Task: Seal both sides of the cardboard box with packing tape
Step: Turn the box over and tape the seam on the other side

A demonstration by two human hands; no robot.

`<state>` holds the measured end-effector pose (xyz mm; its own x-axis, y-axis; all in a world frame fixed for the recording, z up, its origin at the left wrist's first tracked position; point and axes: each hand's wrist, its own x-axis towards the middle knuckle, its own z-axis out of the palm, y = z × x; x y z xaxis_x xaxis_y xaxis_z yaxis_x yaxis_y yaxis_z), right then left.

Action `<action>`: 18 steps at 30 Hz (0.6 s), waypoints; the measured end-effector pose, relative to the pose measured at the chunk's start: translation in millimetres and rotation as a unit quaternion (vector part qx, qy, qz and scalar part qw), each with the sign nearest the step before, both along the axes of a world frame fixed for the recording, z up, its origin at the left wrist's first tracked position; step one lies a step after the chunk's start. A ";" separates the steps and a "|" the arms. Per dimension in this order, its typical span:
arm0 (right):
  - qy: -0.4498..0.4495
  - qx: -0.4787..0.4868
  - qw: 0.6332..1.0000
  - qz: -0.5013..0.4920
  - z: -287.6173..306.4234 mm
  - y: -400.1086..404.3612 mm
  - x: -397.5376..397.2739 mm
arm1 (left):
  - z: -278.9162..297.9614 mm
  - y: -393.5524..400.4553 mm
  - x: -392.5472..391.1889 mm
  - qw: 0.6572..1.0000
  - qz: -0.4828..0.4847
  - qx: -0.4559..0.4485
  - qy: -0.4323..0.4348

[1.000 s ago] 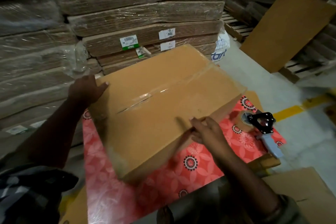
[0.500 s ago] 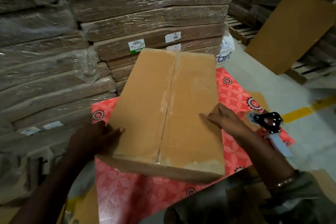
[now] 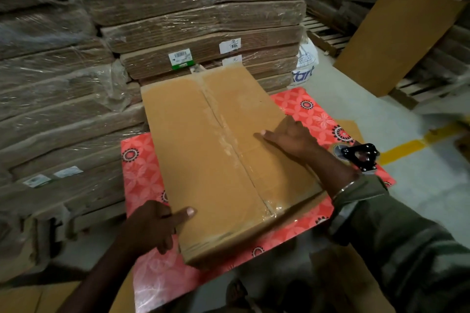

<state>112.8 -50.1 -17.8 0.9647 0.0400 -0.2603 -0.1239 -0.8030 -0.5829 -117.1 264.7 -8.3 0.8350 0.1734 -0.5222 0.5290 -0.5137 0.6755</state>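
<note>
A closed brown cardboard box [image 3: 198, 160] lies flat on a red floral tabletop [image 3: 142, 178]. Clear packing tape [image 3: 229, 145] runs along its centre seam and folds over the near end. My left hand [image 3: 152, 226] holds the box's near left corner, thumb on top and fingers down the side. At the box's right edge my right hand [image 3: 292, 137] grips with the thumb laid across the top. A black tape dispenser [image 3: 360, 156] with a pale handle lies on the table just right of my right wrist, with neither hand on it.
Shrink-wrapped stacks of flat cardboard [image 3: 198, 15] rise directly behind and to the left of the table. A loose cardboard sheet [image 3: 396, 38] leans on pallets at the right. A white bag [image 3: 305, 66] and a yellow floor line [image 3: 407, 146] lie to the right.
The box has been turned on the table so its taped seam runs away from me. My left hand moved from the far corner to the near left corner; my right hand shifted along the right edge.
</note>
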 end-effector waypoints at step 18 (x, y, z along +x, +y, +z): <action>-0.099 0.019 0.978 0.180 16.3 10.3 -56.8 | -11.8 -68.4 7.1 0.980 -0.126 -0.141 -0.061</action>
<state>56.0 -39.8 -1.4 0.9176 0.3927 -0.0611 0.2816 -0.7510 -0.5972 -110.0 196.3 -20.1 0.8922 -0.1840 -0.4124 0.3148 -0.4016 0.8600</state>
